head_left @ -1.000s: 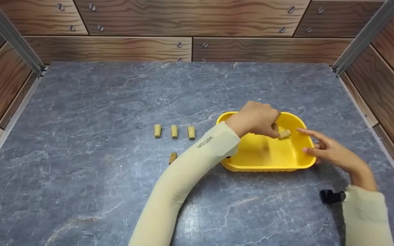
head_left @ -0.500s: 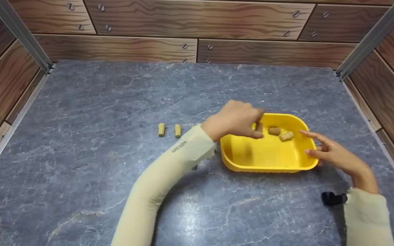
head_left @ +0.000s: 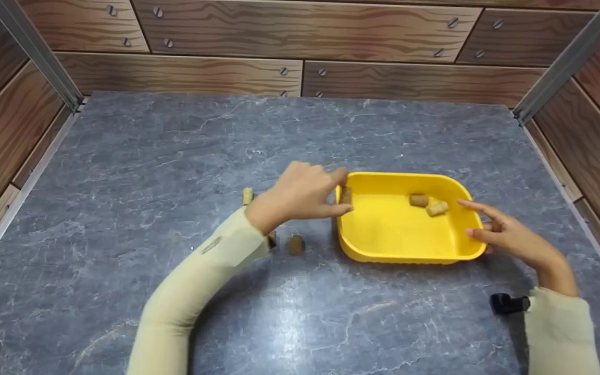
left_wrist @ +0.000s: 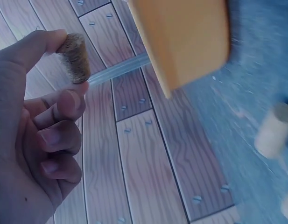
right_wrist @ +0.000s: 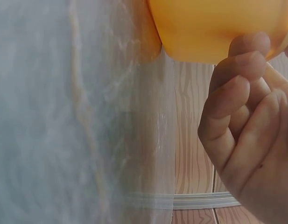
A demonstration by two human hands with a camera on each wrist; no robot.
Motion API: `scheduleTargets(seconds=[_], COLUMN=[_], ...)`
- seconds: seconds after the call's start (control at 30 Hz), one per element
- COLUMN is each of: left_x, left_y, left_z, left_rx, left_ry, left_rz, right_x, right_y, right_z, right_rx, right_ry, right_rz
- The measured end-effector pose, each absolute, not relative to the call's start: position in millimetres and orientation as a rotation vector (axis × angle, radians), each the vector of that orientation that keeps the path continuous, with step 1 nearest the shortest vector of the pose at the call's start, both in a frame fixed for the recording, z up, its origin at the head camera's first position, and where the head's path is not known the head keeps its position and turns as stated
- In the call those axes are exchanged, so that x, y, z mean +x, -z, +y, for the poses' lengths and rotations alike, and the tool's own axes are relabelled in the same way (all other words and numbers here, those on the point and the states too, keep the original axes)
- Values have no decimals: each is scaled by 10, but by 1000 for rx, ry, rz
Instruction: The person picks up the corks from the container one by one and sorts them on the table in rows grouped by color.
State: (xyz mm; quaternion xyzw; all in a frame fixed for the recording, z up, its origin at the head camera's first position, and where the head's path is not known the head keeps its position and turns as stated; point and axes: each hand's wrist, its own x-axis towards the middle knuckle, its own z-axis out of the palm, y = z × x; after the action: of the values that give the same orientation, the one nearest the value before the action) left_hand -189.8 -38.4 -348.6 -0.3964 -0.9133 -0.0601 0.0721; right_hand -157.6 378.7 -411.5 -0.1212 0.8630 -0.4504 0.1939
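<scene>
In the head view my left hand (head_left: 305, 190) is over the left rim of a yellow plastic tub (head_left: 404, 258). It pinches a brown tapered cork stopper (left_wrist: 74, 58) between thumb and forefinger, with the other fingers curled in. My right hand (head_left: 508, 232) holds the tub's right wall, thumb and forefinger over the rim and other fingers outside. Inside the tub lie a brown cork (head_left: 419, 200) and a paler cork (head_left: 437, 209). On the table are a pale cork (head_left: 248, 196) and a brown cork (head_left: 296, 245). Another cork (head_left: 272, 236) is partly hidden by my left wrist.
A grey-blue marbled table (head_left: 175, 146) lies under everything. Wood-patterned walls (head_left: 227, 31) with metal corner posts (head_left: 45, 57) enclose the back and sides. A black wrist camera (head_left: 508, 303) juts from the right sleeve.
My left hand has moved left from the tub's right side to its left rim, with a cork between its fingers. Two corks now show in the tub. The right hand stays on the wall.
</scene>
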Motion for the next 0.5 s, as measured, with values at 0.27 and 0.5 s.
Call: scheduleTargets(seconds=[0.27,0.5], left_x=[-1715,-1552], left_y=[3633,3768], left_z=[-894,-1213], left_rx=[-1094,-982], left_ry=[232,211], left_rz=[-2707,-2835], right_x=[-1603,-1576], right_y=[4112,4109], right_z=[3778,3805], right_rx=[-350,-347], right_ry=[1253,1270], right_rz=[2423,2407])
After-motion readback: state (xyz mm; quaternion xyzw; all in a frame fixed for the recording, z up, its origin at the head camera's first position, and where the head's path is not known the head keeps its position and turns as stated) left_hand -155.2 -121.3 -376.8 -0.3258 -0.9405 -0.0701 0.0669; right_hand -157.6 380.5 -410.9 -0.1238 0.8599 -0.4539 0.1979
